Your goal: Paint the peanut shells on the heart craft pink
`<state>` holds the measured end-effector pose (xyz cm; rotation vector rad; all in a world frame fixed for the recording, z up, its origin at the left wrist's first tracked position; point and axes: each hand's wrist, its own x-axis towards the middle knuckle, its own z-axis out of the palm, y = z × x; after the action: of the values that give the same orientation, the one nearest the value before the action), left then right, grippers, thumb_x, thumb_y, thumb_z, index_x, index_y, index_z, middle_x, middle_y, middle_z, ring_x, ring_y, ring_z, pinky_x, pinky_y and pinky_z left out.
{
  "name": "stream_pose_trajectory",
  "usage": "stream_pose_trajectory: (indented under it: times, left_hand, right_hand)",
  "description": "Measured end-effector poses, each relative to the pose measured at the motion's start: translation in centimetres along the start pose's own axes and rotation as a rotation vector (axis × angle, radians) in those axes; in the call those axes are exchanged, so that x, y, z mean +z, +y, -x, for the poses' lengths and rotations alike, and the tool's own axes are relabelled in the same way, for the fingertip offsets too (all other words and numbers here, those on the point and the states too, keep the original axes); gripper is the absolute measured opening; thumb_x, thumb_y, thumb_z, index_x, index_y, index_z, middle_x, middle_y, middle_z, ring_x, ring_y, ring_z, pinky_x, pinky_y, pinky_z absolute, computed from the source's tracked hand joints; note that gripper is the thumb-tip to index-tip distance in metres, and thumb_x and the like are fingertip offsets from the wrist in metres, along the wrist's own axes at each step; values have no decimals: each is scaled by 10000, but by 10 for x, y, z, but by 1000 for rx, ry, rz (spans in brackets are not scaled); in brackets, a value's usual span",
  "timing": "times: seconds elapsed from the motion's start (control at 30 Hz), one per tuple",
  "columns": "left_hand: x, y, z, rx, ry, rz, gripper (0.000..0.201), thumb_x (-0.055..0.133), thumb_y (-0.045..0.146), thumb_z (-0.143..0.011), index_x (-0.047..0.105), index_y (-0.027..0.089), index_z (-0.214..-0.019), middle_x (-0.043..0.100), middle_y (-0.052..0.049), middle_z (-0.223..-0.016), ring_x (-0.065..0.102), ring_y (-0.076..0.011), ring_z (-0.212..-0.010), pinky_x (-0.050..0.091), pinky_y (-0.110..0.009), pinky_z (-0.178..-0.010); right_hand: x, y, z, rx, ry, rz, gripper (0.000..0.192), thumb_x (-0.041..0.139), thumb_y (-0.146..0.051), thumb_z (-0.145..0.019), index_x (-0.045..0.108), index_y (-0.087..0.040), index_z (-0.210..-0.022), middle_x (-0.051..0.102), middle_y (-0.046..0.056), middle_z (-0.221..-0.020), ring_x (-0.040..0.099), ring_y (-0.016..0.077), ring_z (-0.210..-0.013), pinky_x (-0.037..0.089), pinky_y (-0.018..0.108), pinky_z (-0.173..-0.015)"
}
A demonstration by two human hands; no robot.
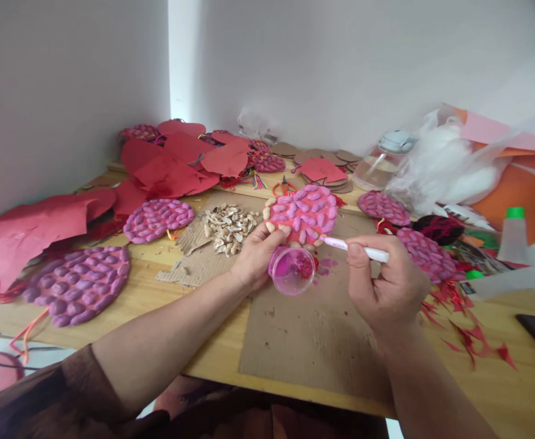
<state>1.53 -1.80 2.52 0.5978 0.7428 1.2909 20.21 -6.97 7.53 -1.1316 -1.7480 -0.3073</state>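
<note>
Pink shell-covered disc (304,213) pinched by left hand (257,256) above paint cup (292,270); right hand (383,281) grip clenched around white brush (356,248).

matt wooden table (491,378) – rough cardboard sheet (304,341) – glossy clear plastic cup (292,271).

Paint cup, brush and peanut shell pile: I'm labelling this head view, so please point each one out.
Paint cup (292,270): head view, on its pink inside.
Brush (372,252): head view, on the white handle above the right hand.
Peanut shell pile (229,227): head view, middle of the heap.
</note>
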Motion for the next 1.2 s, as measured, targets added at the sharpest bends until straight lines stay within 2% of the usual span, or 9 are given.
stream_pose_trajectory:
  times: [0.17, 0.33, 0.5, 0.73, 0.83, 0.93, 1.07, 1.2]
  left_hand:
    - [0, 1, 1, -19, -11, 7, 335, 916, 314, -762, 677, 191, -963, 735, -29, -824, 689, -154, -653, 571, -314, -693]
    - [-1, 1, 0, -17, 6, 8, 379, 940, 325, -732, 668, 190, -959, 732, -19, -827, 683, -143, -647, 569, -296, -679]
    - [-1, 2, 1, -28, 5, -5, 364, 936, 324, -745, 671, 196, -959, 726, -15, -813, 712, -163, -684, 584, -303, -693]
    - [1, 1, 1, -2, -23, 13, 344, 916, 298, -753, 693, 188, -991, 749, -30, -833, 718, -166, -671, 587, -304, -682]
    - [0, 0, 1, -6, -24, 6, 336, 915, 307, -759, 691, 189, -980, 744, -25, -824, 718, -165, -669, 596, -312, -690]
    - [-1, -1, 1, -14, -27, -5, 344, 916, 305, -765, 698, 187, -1003, 747, -22, -841, 707, -146, -652, 599, -302, -692]
    - [-2, -3, 0, -17, -53, -10, 352, 910, 308, -779, 701, 186, -1034, 760, -32, -837, 726, -159, -664, 606, -299, -691]
    - [-2, -3, 0, -38, -30, -21, 334, 901, 293, -792, 707, 180, -1039, 771, -43, -846, 730, -160, -663, 612, -306, -697]
  right_hand:
    - [1, 4, 0, 31, -39, -55, 87, 642, -265, -1014, 719, -230, -995, 744, -1, -796, 676, 149, -678, 495, 305, -645]
    - [1, 11, 1, 90, -2, -34, 123, 656, -321, -1014, 727, -223, -989, 752, 22, -825, 664, 163, -681, 480, 322, -636]
    - [1, 11, 1, 76, -67, -44, 138, 630, -332, -1027, 720, -232, -997, 730, 8, -777, 639, 155, -636, 472, 312, -613]
    - [2, 10, 2, 95, 13, 6, 146, 628, -343, -1027, 717, -234, -988, 714, 9, -754, 611, 155, -608, 459, 316, -602]
    - [2, 10, 2, 132, -16, -25, 163, 623, -361, -1031, 715, -232, -993, 718, 15, -762, 619, 158, -618, 457, 315, -598]
    - [2, 8, 0, 96, -60, -25, 142, 619, -330, -1030, 703, -230, -974, 705, 1, -737, 620, 149, -613, 454, 308, -602]
    - [2, 5, -4, 41, -38, 5, 116, 629, -293, -1020, 693, -227, -950, 720, -1, -767, 623, 140, -622, 448, 298, -607]
    - [2, 7, -4, 41, -50, -7, 115, 643, -301, -1015, 693, -231, -939, 708, -12, -741, 601, 131, -596, 438, 291, -588]
